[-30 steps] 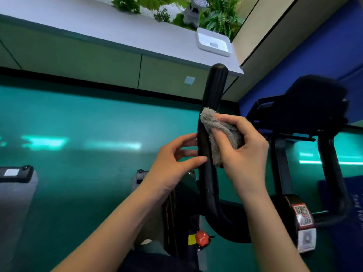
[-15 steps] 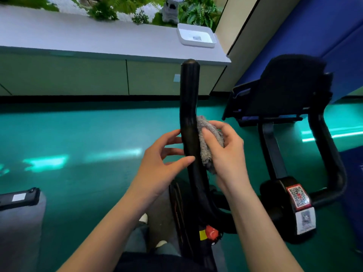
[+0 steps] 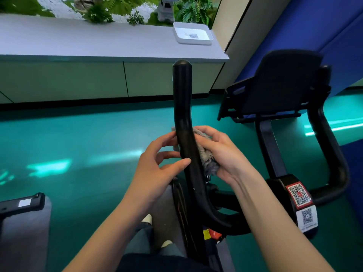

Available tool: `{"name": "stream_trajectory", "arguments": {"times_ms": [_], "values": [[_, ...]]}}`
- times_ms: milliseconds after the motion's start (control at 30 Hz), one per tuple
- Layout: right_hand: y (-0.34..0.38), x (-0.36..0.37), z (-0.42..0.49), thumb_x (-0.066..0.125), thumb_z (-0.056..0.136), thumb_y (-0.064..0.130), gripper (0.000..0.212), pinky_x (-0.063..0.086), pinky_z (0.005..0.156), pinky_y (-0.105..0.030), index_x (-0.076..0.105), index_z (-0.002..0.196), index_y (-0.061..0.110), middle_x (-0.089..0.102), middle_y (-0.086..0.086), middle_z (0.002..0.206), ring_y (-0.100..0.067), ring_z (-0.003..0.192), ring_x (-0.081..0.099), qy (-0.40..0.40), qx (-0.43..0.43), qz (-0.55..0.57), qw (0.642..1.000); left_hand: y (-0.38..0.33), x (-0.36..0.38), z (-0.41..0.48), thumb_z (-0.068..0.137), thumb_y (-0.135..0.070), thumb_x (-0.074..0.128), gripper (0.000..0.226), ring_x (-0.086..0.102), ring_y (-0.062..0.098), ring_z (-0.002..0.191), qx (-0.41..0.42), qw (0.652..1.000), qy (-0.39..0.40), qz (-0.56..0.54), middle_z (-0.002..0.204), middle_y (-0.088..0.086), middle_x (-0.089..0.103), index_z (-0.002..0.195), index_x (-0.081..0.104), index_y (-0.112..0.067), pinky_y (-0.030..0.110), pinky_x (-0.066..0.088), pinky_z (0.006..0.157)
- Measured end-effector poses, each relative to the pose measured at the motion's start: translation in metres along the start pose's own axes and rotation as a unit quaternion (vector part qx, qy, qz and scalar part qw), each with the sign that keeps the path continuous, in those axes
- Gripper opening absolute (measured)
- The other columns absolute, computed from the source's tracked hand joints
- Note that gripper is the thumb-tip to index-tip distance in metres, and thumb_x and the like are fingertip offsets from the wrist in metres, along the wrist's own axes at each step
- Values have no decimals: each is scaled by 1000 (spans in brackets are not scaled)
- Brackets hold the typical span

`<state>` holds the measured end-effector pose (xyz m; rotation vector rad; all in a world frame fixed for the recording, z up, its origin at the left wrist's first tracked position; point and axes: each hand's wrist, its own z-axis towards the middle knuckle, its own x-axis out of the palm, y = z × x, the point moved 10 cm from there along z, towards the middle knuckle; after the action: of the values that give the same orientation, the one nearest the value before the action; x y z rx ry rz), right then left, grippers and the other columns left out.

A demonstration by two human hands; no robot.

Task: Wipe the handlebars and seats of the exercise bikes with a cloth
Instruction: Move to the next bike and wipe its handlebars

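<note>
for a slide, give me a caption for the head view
Right hand presses a grey cloth to the black handlebar while the left hand steadies it.

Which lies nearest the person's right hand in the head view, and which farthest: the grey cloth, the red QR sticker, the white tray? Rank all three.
1. Grey cloth: held in the right hand.
2. Red QR sticker: lower right, on the bike.
3. White tray: on the counter, far up.
</note>
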<state>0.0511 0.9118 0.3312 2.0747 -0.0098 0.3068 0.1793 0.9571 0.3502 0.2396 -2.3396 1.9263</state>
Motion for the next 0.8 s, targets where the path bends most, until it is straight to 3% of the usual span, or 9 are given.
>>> {"name": "stream_trajectory", "arguments": {"times_ms": [233, 367, 467, 667, 800], "values": [[-12, -22, -30, 60, 89, 6, 21, 53, 77, -36, 63, 110, 3, 68, -23, 102, -27, 83, 66, 0, 17, -91, 996, 6, -2, -4, 73, -5, 75, 58, 63, 13, 88, -12, 999, 2, 32, 118, 1, 57, 125, 55, -23, 14, 49, 68], [19, -33, -46, 65, 86, 6, 15, 52, 72, -25, 69, 95, 17, 71, -6, 94, -14, 83, 66, -84, -110, -154, 978, 12, 1, -8, 73, -6, 75, 62, 63, 10, 85, -34, 999, 19, 28, 115, 1, 59, 127, 52, -24, 13, 49, 67], [33, -19, -55, 66, 87, 7, 16, 50, 72, -17, 69, 97, 19, 71, 3, 93, -8, 87, 66, -88, -185, -198, 959, 11, 7, -14, 73, -3, 74, 64, 64, 7, 81, -31, 999, 31, 20, 114, 3, 60, 129, 51, -25, 16, 51, 70], [32, -15, -78, 69, 84, 5, 20, 50, 83, -29, 71, 95, 22, 71, 3, 97, -11, 94, 66, -60, -202, -259, 943, 18, 10, -19, 74, -1, 73, 66, 65, 13, 85, -45, 999, 26, 8, 115, 5, 60, 130, 48, -26, 31, 56, 81], [60, 9, -75, 68, 82, 0, 19, 46, 91, -21, 71, 95, 14, 65, 2, 105, -6, 104, 60, -82, -280, -330, 898, 20, 11, -22, 75, 0, 71, 63, 65, 19, 87, -44, 999, 24, -5, 112, 9, 60, 130, 49, -22, 43, 54, 86]]}}
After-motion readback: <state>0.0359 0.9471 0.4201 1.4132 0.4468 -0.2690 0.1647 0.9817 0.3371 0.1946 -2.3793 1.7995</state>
